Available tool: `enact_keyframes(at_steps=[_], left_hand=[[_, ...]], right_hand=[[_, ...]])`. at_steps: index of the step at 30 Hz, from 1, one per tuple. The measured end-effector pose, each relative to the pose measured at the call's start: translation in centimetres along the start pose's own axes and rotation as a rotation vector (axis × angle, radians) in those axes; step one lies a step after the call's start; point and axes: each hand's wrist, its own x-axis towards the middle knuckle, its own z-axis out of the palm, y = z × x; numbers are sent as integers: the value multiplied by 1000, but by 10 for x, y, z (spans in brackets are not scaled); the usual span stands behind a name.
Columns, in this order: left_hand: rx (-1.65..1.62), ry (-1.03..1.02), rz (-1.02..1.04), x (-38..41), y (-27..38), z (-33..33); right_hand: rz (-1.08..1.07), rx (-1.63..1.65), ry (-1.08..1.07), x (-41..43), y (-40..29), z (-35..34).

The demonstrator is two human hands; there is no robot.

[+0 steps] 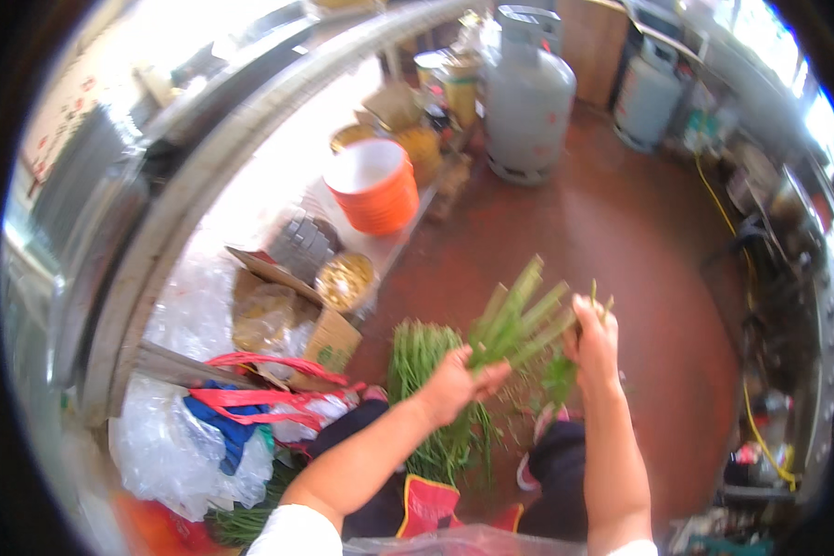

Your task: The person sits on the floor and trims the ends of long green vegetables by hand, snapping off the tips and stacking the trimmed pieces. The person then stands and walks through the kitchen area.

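My left hand (462, 386) is closed round a bundle of thick green vegetable stalks (521, 316), whose cut ends fan up and to the right. Just right of the bundle, my right hand (594, 340) grips a few thin stems, with green leaves (558, 379) hanging below it. Beneath and left of my left hand, a large heap of thin green stalks (424, 354) lies on the floor between my feet. Leaf scraps are scattered beside the heap.
Left stand an open cardboard box (333, 340), a stack of orange buckets (375, 191) and clear plastic bags (170, 438). Grey gas cylinders (528, 104) stand on the red floor (653, 292) ahead. A yellow hose (719, 191) runs along the right side.
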Motion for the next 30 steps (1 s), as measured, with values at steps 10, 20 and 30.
enact_keyframes(at_steps=[10,20,30], left_hand=[[-87,1,-20,2,-4,-5],[45,69,19,1,-3,-3],[-13,86,-12,6,-6,-5]], right_hand=[[48,-218,-295,-10,15,8],[104,-103,-52,0,8,0],[-119,341,-3,13,1,-16]])
